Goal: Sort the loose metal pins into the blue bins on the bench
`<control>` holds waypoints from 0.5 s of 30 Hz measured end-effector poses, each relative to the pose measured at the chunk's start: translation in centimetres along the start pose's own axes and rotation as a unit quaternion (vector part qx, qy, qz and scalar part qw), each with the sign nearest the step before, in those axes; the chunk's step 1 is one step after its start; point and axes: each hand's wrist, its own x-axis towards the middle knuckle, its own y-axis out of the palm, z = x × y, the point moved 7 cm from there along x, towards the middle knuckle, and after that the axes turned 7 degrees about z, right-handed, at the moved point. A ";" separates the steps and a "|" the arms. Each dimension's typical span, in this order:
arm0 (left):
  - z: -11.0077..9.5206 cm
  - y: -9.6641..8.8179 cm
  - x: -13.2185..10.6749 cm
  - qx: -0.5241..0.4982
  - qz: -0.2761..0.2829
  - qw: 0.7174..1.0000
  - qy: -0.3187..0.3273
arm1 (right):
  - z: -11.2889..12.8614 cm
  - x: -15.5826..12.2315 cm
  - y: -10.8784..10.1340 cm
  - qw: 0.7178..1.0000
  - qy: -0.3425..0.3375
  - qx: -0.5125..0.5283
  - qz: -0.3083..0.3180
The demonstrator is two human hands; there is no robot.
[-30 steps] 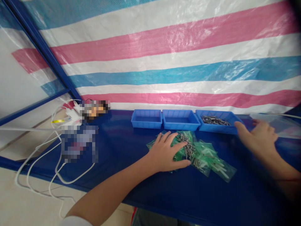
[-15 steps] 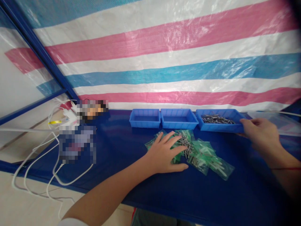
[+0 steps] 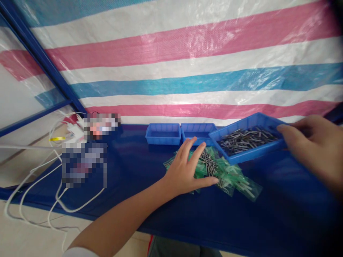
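Note:
My right hand [image 3: 316,146] grips the right end of a blue plastic bin [image 3: 257,152], thumb over its rim. The bin is raised and tilted toward me, and many dark metal pins or screws [image 3: 243,139] lie in it; their exact kind I cannot make out. My left hand [image 3: 184,169] is open, fingers spread, over a heap of small greenish clear plastic bags [image 3: 227,169]. Metal pieces [image 3: 207,162] show in the bags near its fingers, and white pieces [image 3: 248,187] in the rightmost bag. Whether the left palm presses on the bags is hidden.
Two more blue bins, a left bin [image 3: 163,142] and a middle bin [image 3: 199,128], stand at the back of the dark blue table [image 3: 128,171]. White cables [image 3: 80,210] hang over the left side. A striped plastic sheet [image 3: 187,85] closes off the back.
The right bin has been lifted off the table by my right hand, brought nearer and tipped, so its left end now overlaps the middle bin. My left hand's fingers have risen slightly.

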 end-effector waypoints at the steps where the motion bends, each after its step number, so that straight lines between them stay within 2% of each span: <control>1: 0.1 0.0 -0.1 -0.012 -0.006 1.000 -0.002 | 1.8 -0.4 -0.2 1.000 0.010 0.005 0.016; 4: 0.7 0.3 -0.3 -0.058 -0.006 0.998 -0.033 | 6.7 -1.3 -0.1 0.996 -0.016 -0.029 0.082; 6: 1.3 0.7 -0.5 -0.087 -0.003 0.994 -0.059 | 9.1 -1.7 -0.1 0.993 -0.054 -0.056 0.091; 15: 2.1 1.4 -0.6 -0.112 0.000 0.991 -0.072 | 15.8 -3.1 0.4 0.967 -0.197 -0.136 0.084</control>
